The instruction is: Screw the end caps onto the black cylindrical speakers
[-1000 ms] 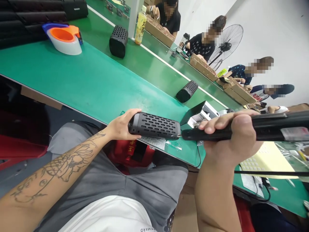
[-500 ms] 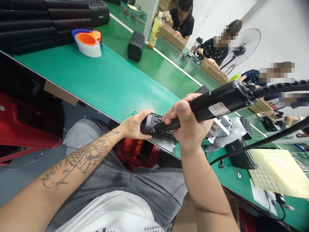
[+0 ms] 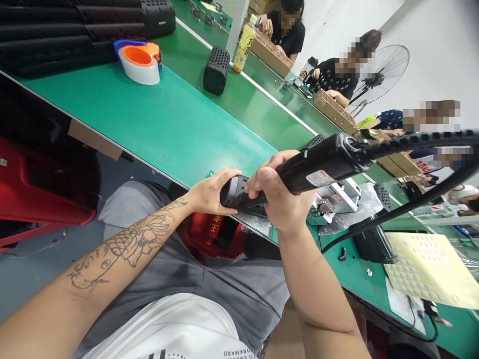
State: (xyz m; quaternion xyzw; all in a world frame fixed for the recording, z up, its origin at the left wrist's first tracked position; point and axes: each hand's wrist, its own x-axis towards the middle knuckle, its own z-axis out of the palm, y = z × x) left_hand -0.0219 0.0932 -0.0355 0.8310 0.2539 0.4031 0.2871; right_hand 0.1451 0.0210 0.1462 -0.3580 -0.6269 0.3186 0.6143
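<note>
Left hand [image 3: 214, 193]: grip clamped on left end of speaker [image 3: 233, 188]
Right hand [image 3: 280, 197]: grip clamped on electric screwdriver [image 3: 318, 162]
Screwdriver tip [image 3: 240, 201]: at the speaker

Left grip [image 3: 212, 193] round end of black perforated casing [image 3: 233, 188], right grip [image 3: 287, 202] round corded black driver [image 3: 316, 163], green counter [image 3: 164, 124] alongside.

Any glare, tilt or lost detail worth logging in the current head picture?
Head view: pale sheen on the green table beyond the left hand; head view: scene tilted, table edge running diagonally; head view: black stack, upper left, low in detail; head view: black tool over dark perforated case, contact hard to make out.
</note>
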